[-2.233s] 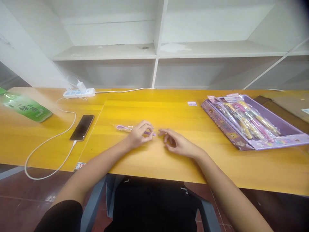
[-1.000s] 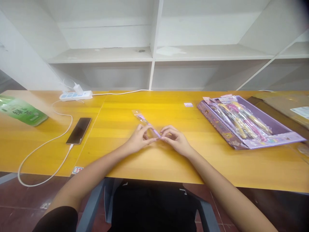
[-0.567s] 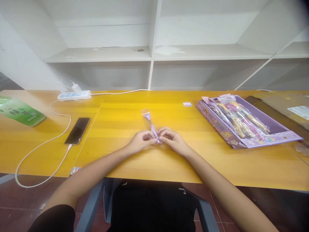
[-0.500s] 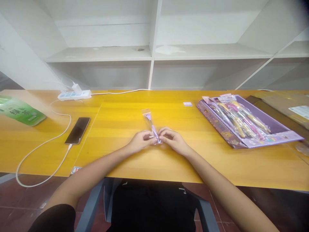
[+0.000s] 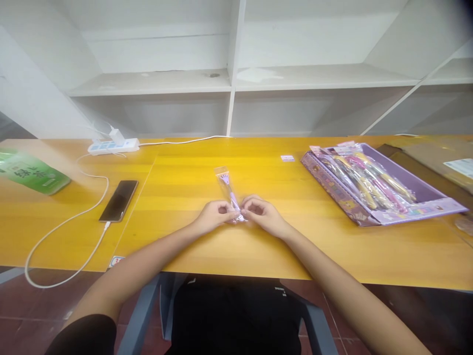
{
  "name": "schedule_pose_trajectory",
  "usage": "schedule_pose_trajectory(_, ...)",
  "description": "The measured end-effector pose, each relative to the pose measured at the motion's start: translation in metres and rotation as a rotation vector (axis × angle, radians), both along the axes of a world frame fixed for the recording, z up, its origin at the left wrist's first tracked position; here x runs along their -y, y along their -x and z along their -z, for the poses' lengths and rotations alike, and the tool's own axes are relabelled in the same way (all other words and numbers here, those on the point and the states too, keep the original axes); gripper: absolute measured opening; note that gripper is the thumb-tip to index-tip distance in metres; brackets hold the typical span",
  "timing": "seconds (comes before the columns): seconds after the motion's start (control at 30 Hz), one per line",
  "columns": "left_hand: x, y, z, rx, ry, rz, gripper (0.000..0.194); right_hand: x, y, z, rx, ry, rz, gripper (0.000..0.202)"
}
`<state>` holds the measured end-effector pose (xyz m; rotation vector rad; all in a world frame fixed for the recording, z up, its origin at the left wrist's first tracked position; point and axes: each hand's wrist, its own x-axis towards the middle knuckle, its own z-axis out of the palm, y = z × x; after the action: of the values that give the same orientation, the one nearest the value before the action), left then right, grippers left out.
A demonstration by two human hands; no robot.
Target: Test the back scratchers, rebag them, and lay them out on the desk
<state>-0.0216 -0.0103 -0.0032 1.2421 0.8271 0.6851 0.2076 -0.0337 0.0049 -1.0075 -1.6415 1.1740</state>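
Note:
A small purple back scratcher (image 5: 233,198), its hand-shaped head pointing away from me, lies inside a clear plastic bag (image 5: 222,172) over the table. My left hand (image 5: 216,215) pinches the near end of the bag from the left, thumb against fingers. From the other side, my right hand (image 5: 261,213) pinches the same end, its fingers curled. The two thumbs are close together at the bag's near edge. My fingers partly cover the lower end of the scratcher.
On the right, a purple display box (image 5: 342,197) holds several wrapped items beside a cardboard box (image 5: 432,153). A small label (image 5: 287,158) lies farther back. To the left are a phone (image 5: 118,201) on a white cable, a power strip (image 5: 113,146) and a green bottle (image 5: 37,172).
The bag and scratcher have shifted slightly to the left. My right fingers have moved a little left along the bag's near end, and both hands still hold it.

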Motion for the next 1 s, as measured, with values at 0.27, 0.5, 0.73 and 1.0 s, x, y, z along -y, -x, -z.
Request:
schedule_pose_trajectory(0.27, 0.003, -0.001, -0.013, 0.097, 0.080, -0.008, 0.051, 0.000, 0.000, 0.000, -0.024, 0.016, -0.029, 0.031)
schedule_pose_trajectory(0.5, 0.001, -0.001, -0.016, 0.138, 0.146, 0.029, 0.051, 0.001, 0.003, -0.002, -0.136, 0.086, -0.065, 0.032)
schedule_pose_trajectory(0.73, -0.001, 0.003, -0.025, 0.184, 0.182, 0.107, 0.042, 0.000, 0.006, -0.001, -0.190, 0.138, -0.049, 0.038)
schedule_pose_trajectory(1.0, -0.006, 0.003, -0.021, 0.141, 0.116, -0.055, 0.050, 0.000, 0.007, -0.001, -0.166, 0.050, 0.000, 0.033)
